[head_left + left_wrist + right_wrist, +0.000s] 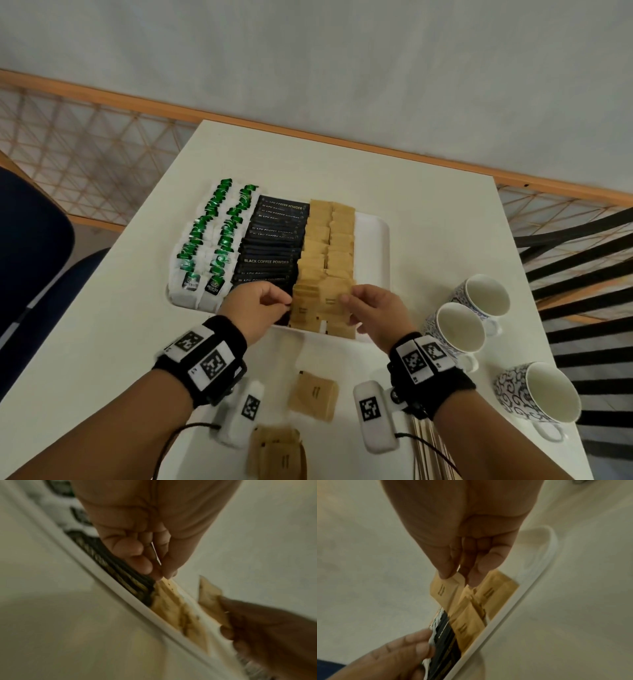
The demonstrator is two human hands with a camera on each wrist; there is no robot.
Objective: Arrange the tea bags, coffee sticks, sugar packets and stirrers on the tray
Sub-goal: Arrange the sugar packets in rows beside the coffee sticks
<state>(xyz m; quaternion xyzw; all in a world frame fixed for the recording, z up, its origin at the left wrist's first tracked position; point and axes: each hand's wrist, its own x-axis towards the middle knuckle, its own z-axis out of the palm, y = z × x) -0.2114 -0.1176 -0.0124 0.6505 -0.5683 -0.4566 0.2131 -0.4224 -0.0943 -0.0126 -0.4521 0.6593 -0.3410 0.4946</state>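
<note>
Two hands work at the near edge of the tray (375, 240); the left hand (255, 306) has its fingers (137, 555) curled narrow, thumb and forefinger tips pinching at the left edge of the nearest sugar packets (327, 260); the right hand (373, 308) pinches one sugar packet (447, 589) by its corner between thumb and forefinger, the packet lifted just above the front of the brown rows.

On the tray, from left to right, lie two rows of tea bags (209, 246) with green tags, a stack of black coffee sticks (274, 240), then two rows of brown sugar packets; the rows touch side by side; a bare strip of tray shows along its right side.

On the white surface (428, 212) nearer the person lie more brown packets: a loose packet (313, 394) between the wrists, and a small pile (277, 452) at the bottom edge of the head view; the stirrers (424, 445) lie in a bundle under the right forearm, partly hidden.

Three patterned mugs (479, 298) stand to the right of the tray, well apart from the packets; both wrists wear black bands with square markers; both wrist views are blurred.
</note>
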